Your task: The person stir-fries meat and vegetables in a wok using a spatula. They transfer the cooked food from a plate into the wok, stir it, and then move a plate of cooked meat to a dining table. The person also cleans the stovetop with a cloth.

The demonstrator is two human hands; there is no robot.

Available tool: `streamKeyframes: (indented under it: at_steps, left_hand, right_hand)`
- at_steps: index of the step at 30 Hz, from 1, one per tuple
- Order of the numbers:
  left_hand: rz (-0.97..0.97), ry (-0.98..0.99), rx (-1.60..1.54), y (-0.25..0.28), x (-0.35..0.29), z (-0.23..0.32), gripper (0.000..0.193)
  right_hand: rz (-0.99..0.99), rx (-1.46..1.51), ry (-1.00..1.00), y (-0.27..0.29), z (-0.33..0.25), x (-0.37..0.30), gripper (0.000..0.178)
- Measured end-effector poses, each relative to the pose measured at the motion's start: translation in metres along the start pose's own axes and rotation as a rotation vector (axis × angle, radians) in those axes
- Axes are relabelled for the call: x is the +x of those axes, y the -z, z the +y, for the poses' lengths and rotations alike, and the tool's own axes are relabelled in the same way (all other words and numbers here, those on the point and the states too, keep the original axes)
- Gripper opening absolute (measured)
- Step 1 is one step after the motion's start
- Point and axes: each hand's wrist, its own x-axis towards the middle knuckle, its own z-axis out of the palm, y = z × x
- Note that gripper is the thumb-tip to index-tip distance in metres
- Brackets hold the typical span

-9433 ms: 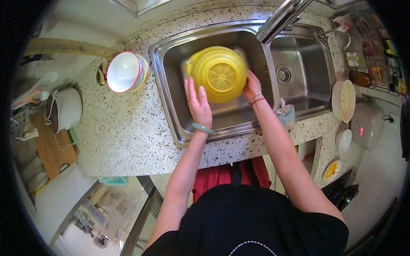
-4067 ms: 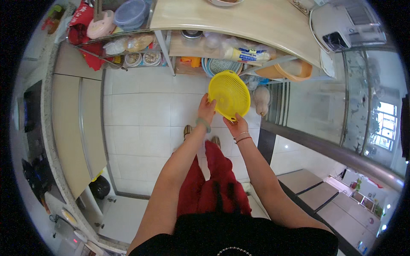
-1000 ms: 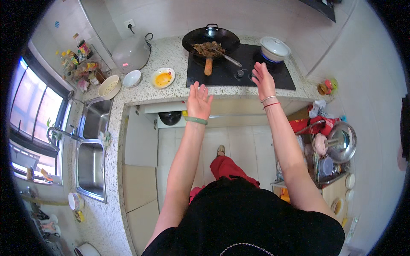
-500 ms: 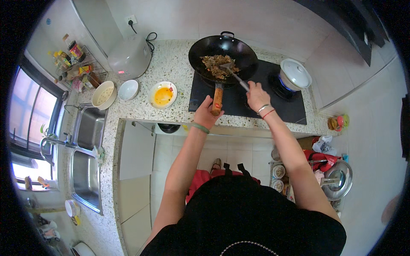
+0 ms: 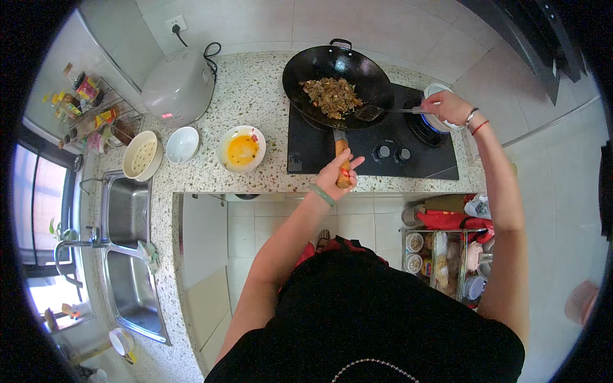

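Spatula (image 5: 403, 110) blade and right hand (image 5: 449, 107) have shifted toward three o'clock since the earlier frame: the blade was within the cooked food (image 5: 332, 97), and now it stands beside it, near the rim. This chopped brown food lies heaped around the middle of the black wok (image 5: 368, 80). From the heap, the blade is at about four o'clock, apart from it by a narrow strip of bare metal; whether it touches the wok, I cannot tell. I judge this relation to matter most. The long axis of the spatula runs nearly from nine to three o'clock, so from the right hand the food lies toward nine. The right fingers are closed around the far end of its shaft.

At six o'clock of the wok, the wooden handle (image 5: 343, 181) points toward the person, and the left hand (image 5: 334, 175) is wrapped around it. This hand is nearer to the food, but only the right one holds a tool.

Farther outward, a white pot (image 5: 437, 89) stands over a blue flame, partly behind the right hand. At eight o'clock of the wok there is a plate (image 5: 225, 138) with orange liquid.
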Motion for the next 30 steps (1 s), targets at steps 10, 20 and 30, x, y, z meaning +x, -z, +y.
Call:
streamKeyframes:
  at_steps: [10, 20, 30]
  left_hand:
    - [0.128, 0.036, 0.072, -0.007, 0.000, -0.001, 0.026]
    - [0.149, 0.082, 0.183, -0.009, 0.006, 0.007, 0.034]
    - [0.156, 0.104, 0.190, -0.008, 0.009, 0.002, 0.028]
  right_hand:
    - [0.213, -0.031, 0.074, -0.072, -0.049, 0.083, 0.032]
    - [0.078, -0.058, 0.032, -0.006, -0.030, 0.016, 0.028]
    - [0.240, -0.341, -0.105, -0.078, -0.004, 0.077, 0.032]
